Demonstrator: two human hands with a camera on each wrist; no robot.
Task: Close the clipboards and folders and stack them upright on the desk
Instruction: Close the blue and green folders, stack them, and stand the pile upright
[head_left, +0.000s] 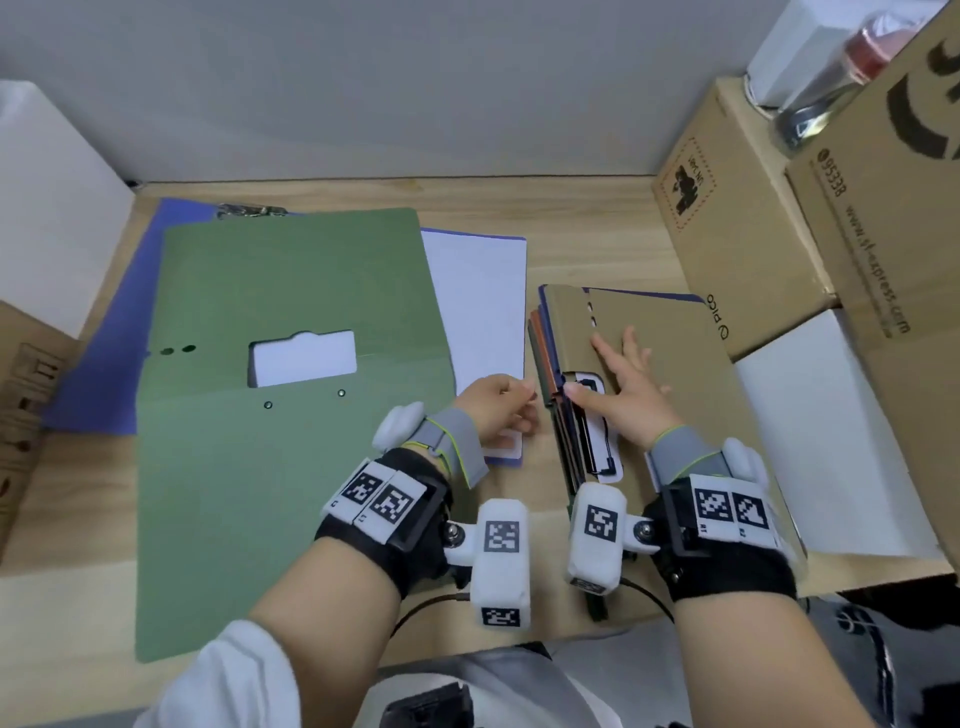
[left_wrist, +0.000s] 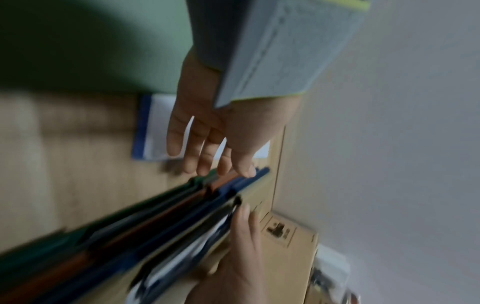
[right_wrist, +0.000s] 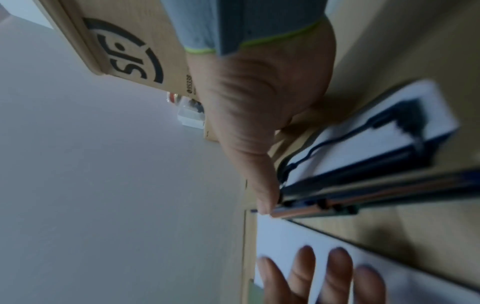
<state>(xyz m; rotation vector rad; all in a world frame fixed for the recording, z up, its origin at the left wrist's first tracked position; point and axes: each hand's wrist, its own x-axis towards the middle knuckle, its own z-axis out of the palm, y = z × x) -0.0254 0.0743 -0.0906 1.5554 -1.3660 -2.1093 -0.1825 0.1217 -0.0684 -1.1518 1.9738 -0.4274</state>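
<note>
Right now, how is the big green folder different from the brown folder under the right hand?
The green folder lies spread open and flat on the desk, alone on a blue clipboard; the brown folder is closed, topping a stack of folders. No hand touches the green folder; the right hand rests flat on the brown folder. Opened out, the green folder looks much wider. Both show a white label window.
</note>
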